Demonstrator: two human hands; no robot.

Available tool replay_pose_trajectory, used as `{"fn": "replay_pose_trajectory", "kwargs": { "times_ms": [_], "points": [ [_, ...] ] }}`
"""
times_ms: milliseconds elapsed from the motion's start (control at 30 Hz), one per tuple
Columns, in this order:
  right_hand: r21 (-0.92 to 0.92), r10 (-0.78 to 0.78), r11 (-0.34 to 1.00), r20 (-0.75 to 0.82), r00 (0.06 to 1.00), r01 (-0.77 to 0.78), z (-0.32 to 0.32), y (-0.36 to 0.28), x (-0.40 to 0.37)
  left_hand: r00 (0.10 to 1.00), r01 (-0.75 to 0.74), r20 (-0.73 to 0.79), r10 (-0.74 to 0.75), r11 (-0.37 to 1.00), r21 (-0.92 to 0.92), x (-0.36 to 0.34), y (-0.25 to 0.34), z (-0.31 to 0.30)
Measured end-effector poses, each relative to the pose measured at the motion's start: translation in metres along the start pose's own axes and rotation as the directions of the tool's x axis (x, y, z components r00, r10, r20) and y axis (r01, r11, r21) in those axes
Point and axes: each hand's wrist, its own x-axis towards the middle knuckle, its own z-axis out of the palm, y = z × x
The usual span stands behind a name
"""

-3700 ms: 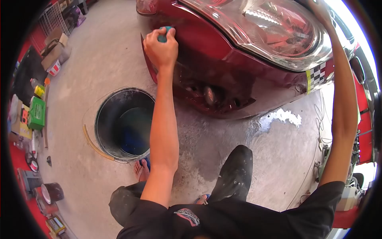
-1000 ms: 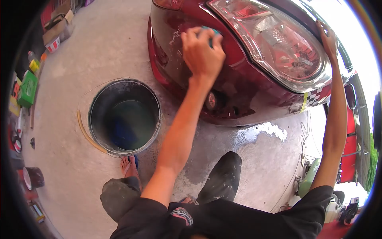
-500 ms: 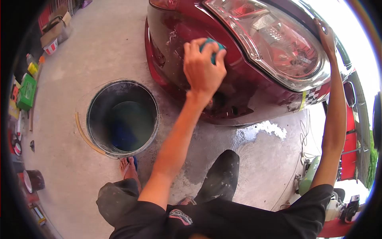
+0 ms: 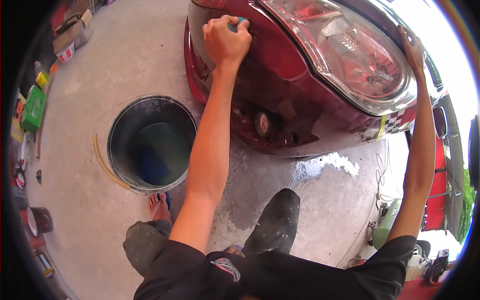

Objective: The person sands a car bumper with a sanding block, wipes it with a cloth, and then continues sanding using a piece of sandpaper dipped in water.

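Note:
My left hand [image 4: 227, 42] is closed around a small teal sponge [image 4: 239, 24], mostly hidden by the fingers, at the upper part of a dark red car bumper [image 4: 280, 60]. My right hand [image 4: 411, 46] lies stretched out on the body edge beyond the large clear headlight [image 4: 350, 55], holding nothing. Below the headlight the bumper looks wet and shiny, with a round fog lamp [image 4: 262, 123] low on it. A black bucket [image 4: 116, 145] of murky water stands on the floor left of my left forearm, with something blue [image 4: 152, 165] inside.
Wet patches [image 4: 325, 167] mark the concrete floor under the car. Along the left wall are a green box [image 4: 33, 108], a cardboard box [image 4: 72, 35] and bottles. A green tank [image 4: 387, 222] and a loose cable [image 4: 382, 170] lie at the right.
My left hand has moved up and to the left across the bumper with the sponge, uncovering the fog lamp. The right hand stays in place on the car.

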Motion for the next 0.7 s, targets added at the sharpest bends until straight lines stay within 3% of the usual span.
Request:
{"fn": "replay_pose_trajectory", "kwargs": {
  "times_ms": [100, 133, 200, 300, 400, 500, 533, 600, 700],
  "points": [
    [-0.049, -0.028, 0.998, 0.016, 0.999, 0.029, 0.002, 0.013, 0.007, 0.994, -0.046, -0.1, 0.04, 0.997, -0.058, -0.034, 0.01, 0.001],
    [-0.091, -0.009, 0.996, -0.004, 1.0, 0.008, 0.001, 0.008, 0.005, 0.986, -0.146, -0.09, 0.138, 0.986, -0.084, -0.058, 0.018, -0.005],
    [-0.177, 0.021, 0.984, -0.043, 0.999, -0.028, 0.001, -0.001, 0.0, 0.994, -0.106, -0.026, 0.103, 0.982, -0.158, -0.098, 0.05, -0.025],
    [-0.077, -0.012, 0.997, -0.032, 0.999, 0.009, 0.004, 0.01, 0.006, 0.983, -0.157, -0.108, 0.145, 0.982, -0.108, -0.052, 0.015, -0.005],
    [-0.026, -0.032, 0.999, -0.026, 0.999, 0.031, 0.002, 0.01, 0.005, 0.993, -0.072, -0.1, 0.066, 0.996, -0.059, -0.005, -0.008, 0.006],
    [-0.08, -0.007, 0.997, -0.037, 0.999, 0.004, 0.003, 0.0, -0.002, 0.979, -0.171, -0.124, 0.16, 0.982, -0.079, -0.055, 0.009, -0.006],
    [-0.113, 0.003, 0.994, -0.045, 0.999, -0.008, 0.002, -0.002, -0.002, 0.989, -0.141, -0.052, 0.135, 0.982, -0.124, -0.076, 0.027, -0.018],
    [-0.128, 0.003, 0.992, -0.046, 0.999, -0.009, 0.001, -0.001, 0.002, 0.979, -0.204, -0.067, 0.195, 0.964, -0.169, -0.077, 0.025, -0.018],
    [-0.118, 0.013, 0.993, -0.004, 1.0, -0.013, -0.003, 0.0, 0.002, 0.985, -0.149, -0.1, 0.142, 0.986, -0.075, -0.006, -0.023, 0.006]
  ]
}}
